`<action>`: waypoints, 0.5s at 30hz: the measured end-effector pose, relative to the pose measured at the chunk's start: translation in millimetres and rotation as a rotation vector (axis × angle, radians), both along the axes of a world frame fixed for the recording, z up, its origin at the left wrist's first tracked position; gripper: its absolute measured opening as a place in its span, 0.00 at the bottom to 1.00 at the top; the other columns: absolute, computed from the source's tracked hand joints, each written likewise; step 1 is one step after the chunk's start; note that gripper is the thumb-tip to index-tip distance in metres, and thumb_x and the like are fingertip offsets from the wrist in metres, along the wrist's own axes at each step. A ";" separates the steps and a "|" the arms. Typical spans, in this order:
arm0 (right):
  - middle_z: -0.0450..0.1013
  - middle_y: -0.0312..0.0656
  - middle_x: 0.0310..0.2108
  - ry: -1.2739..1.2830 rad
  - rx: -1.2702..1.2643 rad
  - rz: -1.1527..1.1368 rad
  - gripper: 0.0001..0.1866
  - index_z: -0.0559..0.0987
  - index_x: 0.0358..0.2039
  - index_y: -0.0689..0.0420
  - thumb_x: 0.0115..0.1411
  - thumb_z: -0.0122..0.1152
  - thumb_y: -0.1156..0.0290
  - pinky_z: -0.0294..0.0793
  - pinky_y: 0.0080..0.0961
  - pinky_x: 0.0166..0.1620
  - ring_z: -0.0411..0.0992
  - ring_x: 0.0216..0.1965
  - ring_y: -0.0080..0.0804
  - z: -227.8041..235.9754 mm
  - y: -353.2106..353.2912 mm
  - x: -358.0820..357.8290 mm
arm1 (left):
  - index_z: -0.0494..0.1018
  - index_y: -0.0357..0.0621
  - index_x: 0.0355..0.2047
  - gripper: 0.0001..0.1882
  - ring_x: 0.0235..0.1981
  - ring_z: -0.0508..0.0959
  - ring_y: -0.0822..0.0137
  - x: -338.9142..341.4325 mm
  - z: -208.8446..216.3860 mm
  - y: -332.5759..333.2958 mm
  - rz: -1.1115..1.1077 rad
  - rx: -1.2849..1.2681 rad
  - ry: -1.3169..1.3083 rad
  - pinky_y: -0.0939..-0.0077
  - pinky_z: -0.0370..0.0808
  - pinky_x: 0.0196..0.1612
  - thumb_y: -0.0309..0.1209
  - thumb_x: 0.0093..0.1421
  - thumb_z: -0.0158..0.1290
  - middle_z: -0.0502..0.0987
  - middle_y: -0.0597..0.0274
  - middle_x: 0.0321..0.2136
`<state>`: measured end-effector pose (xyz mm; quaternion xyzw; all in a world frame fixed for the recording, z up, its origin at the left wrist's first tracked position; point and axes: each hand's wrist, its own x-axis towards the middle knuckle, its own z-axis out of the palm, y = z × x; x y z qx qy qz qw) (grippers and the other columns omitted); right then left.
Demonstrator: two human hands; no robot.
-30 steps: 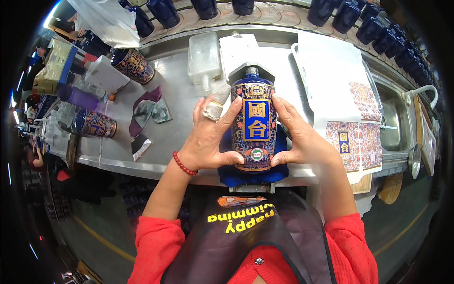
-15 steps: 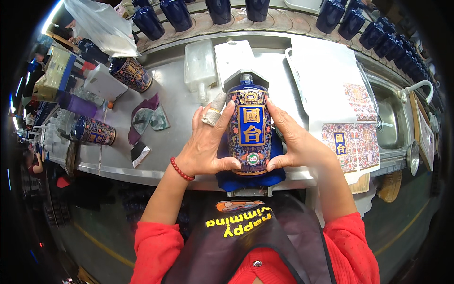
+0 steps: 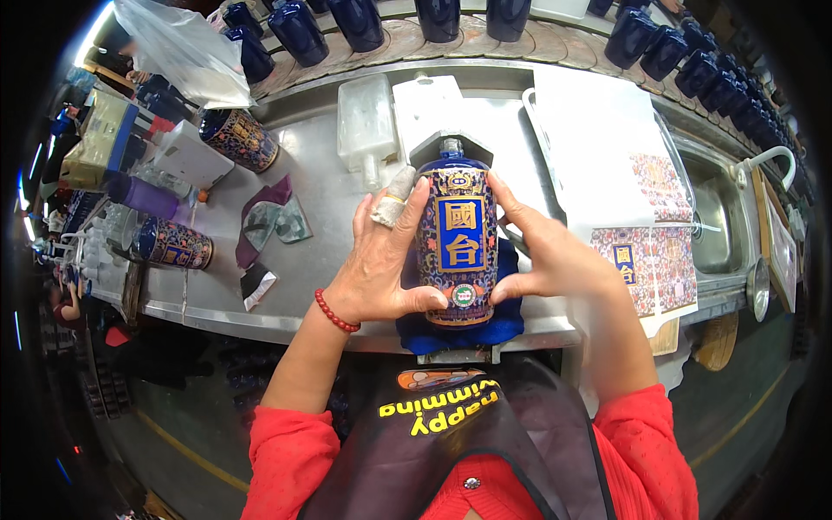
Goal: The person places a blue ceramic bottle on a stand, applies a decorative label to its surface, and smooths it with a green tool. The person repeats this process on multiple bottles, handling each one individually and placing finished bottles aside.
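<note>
A dark blue bottle [image 3: 459, 290] lies face up in front of me, neck pointing away, with a patterned floral label and gold characters on a blue panel. Around its left side is my left hand [image 3: 377, 251], the thumb on the lower label and two fingers covered with pale wraps. On the opposite side my right hand [image 3: 542, 256] grips it with thumb and fingers along the edge. Beneath the bottle a blue cloth [image 3: 420, 338] covers a rest, and an angled metal plate [image 3: 477, 146] stands behind its neck.
Sheets of printed labels [image 3: 641, 269] lie on the right beside a sink [image 3: 715, 217]. Left are labelled bottles [image 3: 238, 139], a cloth scrap [image 3: 277, 217] and a purple container [image 3: 143, 192]. A clear bottle [image 3: 366, 121] lies behind. Plain blue bottles [image 3: 357, 24] line a slatted conveyor [image 3: 394, 43].
The plain blue bottles on the conveyor have shifted right. My two hands stay on the labelled bottle; the bottle and fingers have moved only slightly.
</note>
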<state>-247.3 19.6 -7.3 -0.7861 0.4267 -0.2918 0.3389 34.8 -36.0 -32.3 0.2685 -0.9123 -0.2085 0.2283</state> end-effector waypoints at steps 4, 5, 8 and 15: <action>0.80 0.49 0.33 0.171 -0.343 -0.201 0.24 0.73 0.50 0.60 0.52 0.67 0.79 0.80 0.36 0.37 0.81 0.33 0.46 38.8 -0.2 -0.2 | 0.40 0.45 0.74 0.67 0.70 0.51 0.36 0.3 -0.3 0.1 0.002 -0.003 -0.020 0.39 0.37 0.69 0.74 0.48 0.55 0.51 0.37 0.70; 0.79 0.47 0.28 0.317 -0.333 -0.117 0.20 0.73 0.46 0.60 0.52 0.68 0.76 0.79 0.37 0.33 0.80 0.29 0.46 49.1 -3.4 2.8 | 0.40 0.45 0.74 0.67 0.70 0.51 0.37 0.2 0.2 -0.1 -0.002 0.000 -0.019 0.39 0.37 0.69 0.74 0.48 0.55 0.51 0.37 0.70; 0.74 0.42 0.19 0.482 -0.450 0.056 0.14 0.71 0.34 0.56 0.54 0.69 0.68 0.74 0.38 0.26 0.76 0.23 0.47 68.7 -33.8 26.2 | 0.40 0.43 0.74 0.67 0.70 0.52 0.37 -0.2 2.5 0.6 -0.003 0.009 -0.018 0.40 0.36 0.70 0.73 0.48 0.56 0.53 0.37 0.69; 0.67 0.32 0.23 0.403 -0.981 -0.012 0.10 0.71 0.27 0.48 0.49 0.66 0.67 0.67 0.36 0.42 0.70 0.28 0.30 66.0 -20.6 39.8 | 0.40 0.42 0.74 0.67 0.70 0.52 0.37 -1.2 0.4 0.8 -0.005 0.031 0.017 0.40 0.35 0.70 0.72 0.48 0.57 0.54 0.37 0.69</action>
